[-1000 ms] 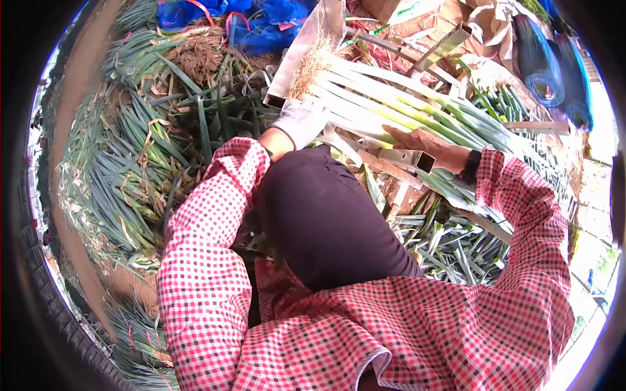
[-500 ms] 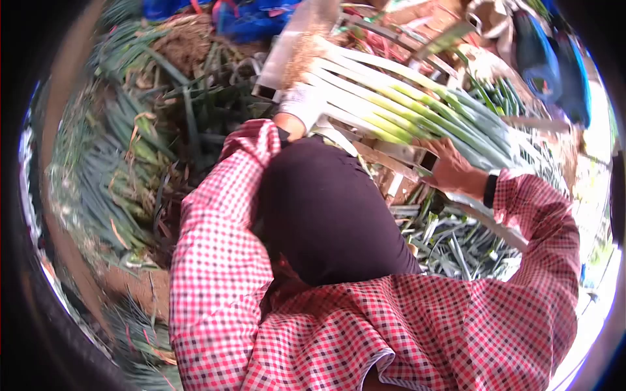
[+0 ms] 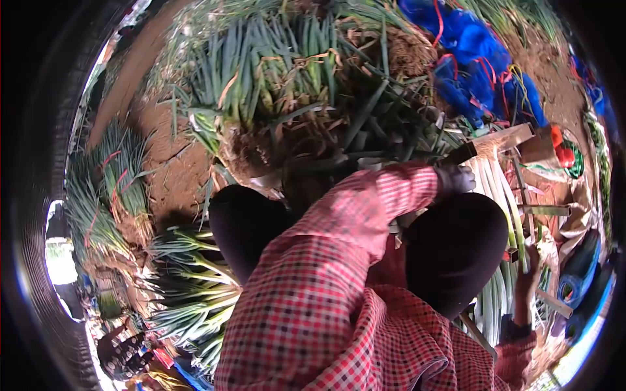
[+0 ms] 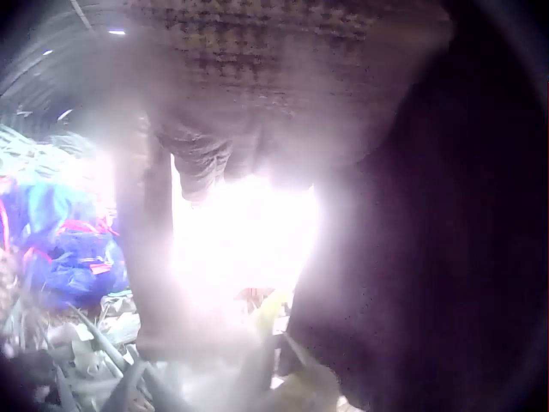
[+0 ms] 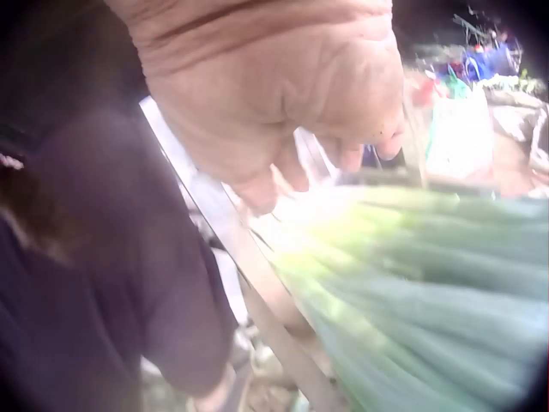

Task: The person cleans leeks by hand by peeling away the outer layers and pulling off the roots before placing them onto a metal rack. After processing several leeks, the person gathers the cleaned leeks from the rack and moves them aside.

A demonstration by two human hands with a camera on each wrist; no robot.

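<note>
A row of large green onions (image 3: 490,177) lies across a metal frame, roots against an upright metal end piece (image 3: 505,139). My gloved left hand (image 3: 456,180) is at their white root ends, beside my knee. Glare in the left wrist view hides what its fingers (image 4: 202,176) touch, so I cannot tell whether they grip. Farther down the stalks, my bare right hand (image 3: 527,277) is at the outer side of the row. The right wrist view shows its fingers (image 5: 292,167) loosely bent over the pale part of the onions (image 5: 412,266), leaves fanning out beyond.
Piles of green onions (image 3: 267,65) lie beyond my knees, and tied bundles (image 3: 124,176) stand at the left. Blue netting (image 3: 469,45) with red ties lies at the top. Rolls of blue netting (image 3: 580,267) are at the right. Another person's patterned sleeve (image 3: 130,355) shows at lower left.
The head view has swung left, so the frame and both hands now appear farther right. More onion piles and bundles have come into view. Both hands stay at the onion row.
</note>
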